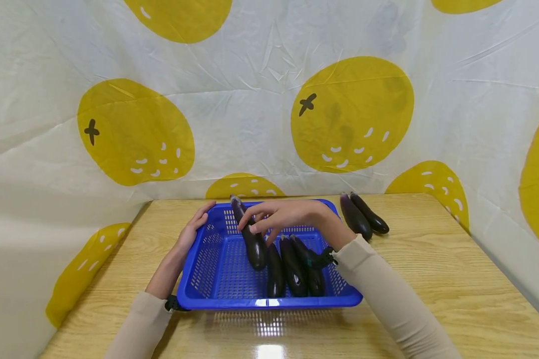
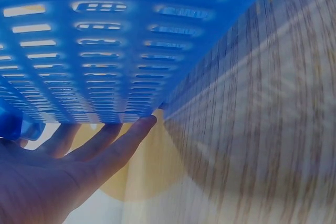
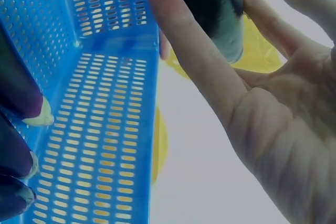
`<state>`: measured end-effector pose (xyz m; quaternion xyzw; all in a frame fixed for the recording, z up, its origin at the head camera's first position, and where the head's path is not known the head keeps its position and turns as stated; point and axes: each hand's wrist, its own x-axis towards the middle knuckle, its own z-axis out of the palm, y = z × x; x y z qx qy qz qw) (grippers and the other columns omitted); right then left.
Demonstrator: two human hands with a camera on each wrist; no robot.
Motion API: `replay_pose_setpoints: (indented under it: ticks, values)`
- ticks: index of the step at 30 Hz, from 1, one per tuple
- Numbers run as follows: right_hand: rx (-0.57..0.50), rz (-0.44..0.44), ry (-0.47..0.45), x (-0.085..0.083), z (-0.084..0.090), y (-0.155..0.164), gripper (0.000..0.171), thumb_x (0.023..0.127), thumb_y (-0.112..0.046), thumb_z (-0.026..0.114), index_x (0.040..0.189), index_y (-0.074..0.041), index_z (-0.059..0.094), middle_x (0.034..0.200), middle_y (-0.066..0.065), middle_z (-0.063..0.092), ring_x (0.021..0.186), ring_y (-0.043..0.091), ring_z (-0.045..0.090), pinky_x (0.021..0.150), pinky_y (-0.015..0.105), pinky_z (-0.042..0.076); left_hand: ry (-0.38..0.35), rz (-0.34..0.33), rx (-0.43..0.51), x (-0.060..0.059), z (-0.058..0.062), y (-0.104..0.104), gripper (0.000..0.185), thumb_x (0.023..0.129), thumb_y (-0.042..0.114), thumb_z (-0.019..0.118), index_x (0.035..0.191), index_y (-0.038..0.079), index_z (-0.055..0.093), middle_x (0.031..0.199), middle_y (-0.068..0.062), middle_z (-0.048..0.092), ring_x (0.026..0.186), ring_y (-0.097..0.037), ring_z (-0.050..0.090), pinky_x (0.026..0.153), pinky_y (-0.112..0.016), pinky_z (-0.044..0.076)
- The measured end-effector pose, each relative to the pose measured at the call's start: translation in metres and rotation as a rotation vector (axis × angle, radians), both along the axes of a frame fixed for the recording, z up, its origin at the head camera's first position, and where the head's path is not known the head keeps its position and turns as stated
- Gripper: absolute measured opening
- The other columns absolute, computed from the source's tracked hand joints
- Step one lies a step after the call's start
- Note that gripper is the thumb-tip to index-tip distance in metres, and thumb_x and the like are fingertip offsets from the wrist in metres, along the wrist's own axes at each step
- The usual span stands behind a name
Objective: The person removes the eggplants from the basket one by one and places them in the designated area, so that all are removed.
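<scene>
A blue perforated basket [image 1: 269,302] stands on the wooden table [image 1: 431,279]. My right hand [image 1: 256,224] holds a dark purple eggplant [image 1: 253,244] that leans on the far rim, with its lower end inside the basket. In the right wrist view the eggplant [image 3: 210,3] sits between the fingers [image 3: 189,40] and thumb, above the basket wall [image 3: 115,129]. Three more eggplants [image 1: 293,267] lie side by side in the basket. My left hand [image 1: 197,222] rests on the basket's far left corner. Its straight fingers [image 2: 115,140] lie against the outside of the basket wall [image 2: 105,51].
Two eggplants [image 1: 361,217] lie on the table behind the basket to the right. A white cloth with yellow fruit prints [image 1: 350,114] hangs behind the table and along both of its sides. Bare wood [image 2: 262,119] runs beside the basket.
</scene>
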<state>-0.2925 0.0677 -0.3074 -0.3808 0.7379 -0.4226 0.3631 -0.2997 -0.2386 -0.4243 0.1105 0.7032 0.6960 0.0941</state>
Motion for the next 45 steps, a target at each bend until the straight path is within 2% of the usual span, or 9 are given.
replay_pose_setpoints:
  ticks: [6, 14, 20, 25, 32, 39, 45]
  values:
    - [-0.063, -0.018, 0.042, 0.002, 0.007, 0.011, 0.035, 0.107, -0.021, 0.055, 0.141, -0.013, 0.06, 0.145, 0.011, 0.05, 0.121, 0.03, 0.061, 0.093, 0.053, 0.059, 0.001, -0.005, 0.01, 0.001, 0.0, 0.001, 0.053, 0.115, 0.031, 0.022, 0.167, 0.019, 0.016, 0.173, -0.008, 0.014, 0.148, -0.02, 0.027, 0.104, -0.016, 0.037]
    - [-0.142, -0.079, 0.097, 0.007, 0.016, 0.036, 0.036, 0.107, -0.021, 0.055, 0.142, -0.014, 0.058, 0.145, 0.012, 0.05, 0.117, 0.03, 0.063, 0.094, 0.048, 0.059, -0.013, -0.008, 0.02, 0.0, -0.001, 0.0, 0.054, 0.115, 0.032, 0.023, 0.167, 0.021, 0.015, 0.172, -0.009, 0.017, 0.143, -0.019, 0.033, 0.1, -0.018, 0.044]
    - [-0.167, -0.125, 0.143, 0.009, 0.021, 0.061, 0.036, 0.108, -0.025, 0.055, 0.143, -0.018, 0.058, 0.142, 0.011, 0.054, 0.116, 0.032, 0.063, 0.096, 0.047, 0.058, -0.019, -0.001, 0.02, -0.001, -0.003, 0.0, 0.053, 0.115, 0.032, 0.022, 0.167, 0.022, 0.016, 0.172, -0.008, 0.018, 0.141, -0.017, 0.034, 0.1, -0.018, 0.044]
    - [-0.193, -0.182, 0.202, 0.012, 0.024, 0.084, 0.036, 0.107, -0.024, 0.056, 0.143, -0.021, 0.058, 0.139, 0.013, 0.057, 0.113, 0.034, 0.065, 0.095, 0.048, 0.058, -0.002, -0.008, 0.017, -0.001, -0.002, -0.001, 0.054, 0.115, 0.031, 0.022, 0.167, 0.02, 0.015, 0.173, -0.009, 0.015, 0.147, -0.021, 0.029, 0.102, -0.017, 0.041]
    - [-0.171, -0.303, 0.337, 0.018, 0.023, 0.117, 0.034, 0.107, -0.026, 0.056, 0.14, -0.027, 0.06, 0.146, 0.003, 0.056, 0.119, 0.028, 0.064, 0.099, 0.044, 0.056, 0.003, -0.011, 0.022, -0.003, -0.002, 0.0, 0.054, 0.115, 0.029, 0.022, 0.167, 0.018, 0.015, 0.174, -0.007, 0.013, 0.155, -0.028, 0.02, 0.104, -0.016, 0.038]
    - [-0.233, -0.385, 0.347, 0.023, 0.015, 0.142, 0.034, 0.108, -0.018, 0.052, 0.141, -0.017, 0.056, 0.142, 0.011, 0.053, 0.114, 0.027, 0.063, 0.094, 0.037, 0.057, -0.022, -0.015, 0.04, -0.003, -0.002, 0.0, 0.054, 0.115, 0.031, 0.022, 0.167, 0.021, 0.014, 0.173, -0.008, 0.017, 0.15, -0.026, 0.027, 0.101, -0.018, 0.044]
    - [-0.334, -0.423, 0.346, 0.026, 0.008, 0.156, 0.032, 0.108, -0.01, 0.049, 0.14, -0.01, 0.055, 0.133, 0.018, 0.053, 0.101, 0.025, 0.066, 0.086, 0.036, 0.06, -0.026, -0.02, 0.048, -0.002, -0.003, 0.0, 0.054, 0.115, 0.031, 0.022, 0.167, 0.022, 0.014, 0.173, -0.008, 0.016, 0.152, -0.029, 0.024, 0.101, -0.019, 0.045]
